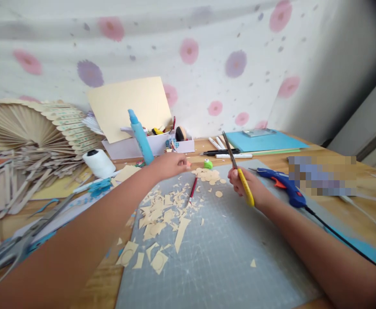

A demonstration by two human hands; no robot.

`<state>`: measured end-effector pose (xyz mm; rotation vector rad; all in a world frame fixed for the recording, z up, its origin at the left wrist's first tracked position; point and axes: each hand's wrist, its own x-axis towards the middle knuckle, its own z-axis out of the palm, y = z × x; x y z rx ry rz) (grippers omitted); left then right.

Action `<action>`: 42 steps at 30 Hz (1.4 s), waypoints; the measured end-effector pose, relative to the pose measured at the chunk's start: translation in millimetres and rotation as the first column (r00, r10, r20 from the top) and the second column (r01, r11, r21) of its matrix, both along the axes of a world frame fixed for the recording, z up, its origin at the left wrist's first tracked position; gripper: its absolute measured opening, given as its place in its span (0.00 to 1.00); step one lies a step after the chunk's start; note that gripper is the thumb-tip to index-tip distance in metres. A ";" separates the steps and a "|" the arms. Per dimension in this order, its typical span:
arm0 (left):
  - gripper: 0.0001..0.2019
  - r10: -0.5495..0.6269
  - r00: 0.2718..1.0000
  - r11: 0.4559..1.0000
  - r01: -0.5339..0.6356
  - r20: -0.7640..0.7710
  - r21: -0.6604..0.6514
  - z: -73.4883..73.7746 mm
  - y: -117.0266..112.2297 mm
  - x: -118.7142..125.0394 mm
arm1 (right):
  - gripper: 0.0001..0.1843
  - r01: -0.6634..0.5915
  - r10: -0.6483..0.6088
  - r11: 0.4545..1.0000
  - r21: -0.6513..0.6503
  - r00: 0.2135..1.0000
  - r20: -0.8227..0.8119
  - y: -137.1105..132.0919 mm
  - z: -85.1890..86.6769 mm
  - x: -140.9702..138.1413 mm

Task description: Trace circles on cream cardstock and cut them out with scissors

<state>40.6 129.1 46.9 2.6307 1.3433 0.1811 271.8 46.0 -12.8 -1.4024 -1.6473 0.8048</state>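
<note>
The right hand (259, 194) is closed round the yellow handle of a pair of scissors (243, 182). Their dark blades are pressed together and slant up and away from the fist, leaning left. The left hand (170, 165) reaches forward across from it, blurred. Its fingers look drawn together, but I cannot tell whether they pinch anything.

Between the two hands lie a heap of round cream cutouts (207, 175), a small green punch (208, 163) and a red pencil (193, 189). Cream paper scraps (162, 214) are strewn nearer the body, all on a grey cutting mat (226, 257).

Just left of the left hand a blue bottle (141, 137) stands tilted, with a white box (126, 148) of oddments beyond it and a white thread spool (99, 163) further left. Just right of the right hand lies a blue glue gun (284, 184). Pens (223, 152) and blue paper (265, 139) lie past the scissor tips.
</note>
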 end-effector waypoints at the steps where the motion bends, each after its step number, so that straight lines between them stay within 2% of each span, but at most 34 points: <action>1: 0.14 -0.002 1.000 1.000 0.002 -0.017 -0.021 2.0 -15.0 -12.9 | 0.22 -0.003 0.003 1.000 -0.006 1.000 0.016 -0.8 0.6 -0.4; 3: 0.13 -0.008 0.998 0.997 0.004 -0.055 -0.076 2.4 -44.7 -38.0 | 0.20 -0.011 0.012 1.000 -0.016 0.999 0.046 -2.4 1.7 -2.2; 5: 0.16 -0.006 0.996 0.981 -0.012 -0.091 -0.195 -1.8 -67.6 -59.6 | 0.18 -0.018 0.020 1.000 -0.022 0.994 0.104 -3.7 2.9 -5.5; 8: 0.21 0.050 0.995 0.962 -0.071 -0.087 -0.263 -13.1 -81.6 -80.8 | 0.14 -0.017 0.027 0.999 -0.034 0.951 0.307 -5.5 4.4 -12.4; 11: 0.15 0.078 0.995 0.967 -0.089 -0.053 -0.237 -23.4 -79.9 -88.9 | 0.13 -0.010 0.037 0.998 -0.060 0.886 0.463 -7.0 4.8 -18.8; 16: 0.06 0.055 0.998 0.975 -0.056 -0.011 -0.217 -30.5 -79.9 -91.7 | 0.14 -0.017 0.044 0.998 -0.056 0.859 0.510 -8.1 3.7 -25.6; 20: 0.06 0.042 0.999 0.978 -0.038 0.015 -0.206 -30.2 -87.9 -94.8 | 0.12 -0.049 0.061 0.998 -0.037 0.837 0.544 -8.9 2.3 -29.3; 23: 0.09 0.005 1.000 0.989 -0.003 0.015 -0.151 -30.2 -90.8 -95.5 | 0.13 -0.058 0.074 0.997 -0.045 0.802 0.593 -9.6 1.1 -30.7; 29: 0.11 0.072 0.992 0.995 -0.064 0.100 -0.081 -39.7 -83.3 -92.4 | 0.13 -0.063 0.079 0.997 -0.048 0.765 0.639 -10.7 1.3 -31.5; 36: 0.11 0.112 0.986 0.991 -0.101 0.124 -0.091 -52.2 -77.9 -86.9 | 0.15 -0.069 0.085 0.996 -0.050 0.752 0.653 -10.9 1.7 -34.5; 42: 0.06 0.092 0.985 0.990 -0.074 0.149 -0.124 -49.9 -78.9 -90.0 | 0.17 -0.066 0.081 0.997 -0.048 0.759 0.646 -14.3 3.3 -37.6</action>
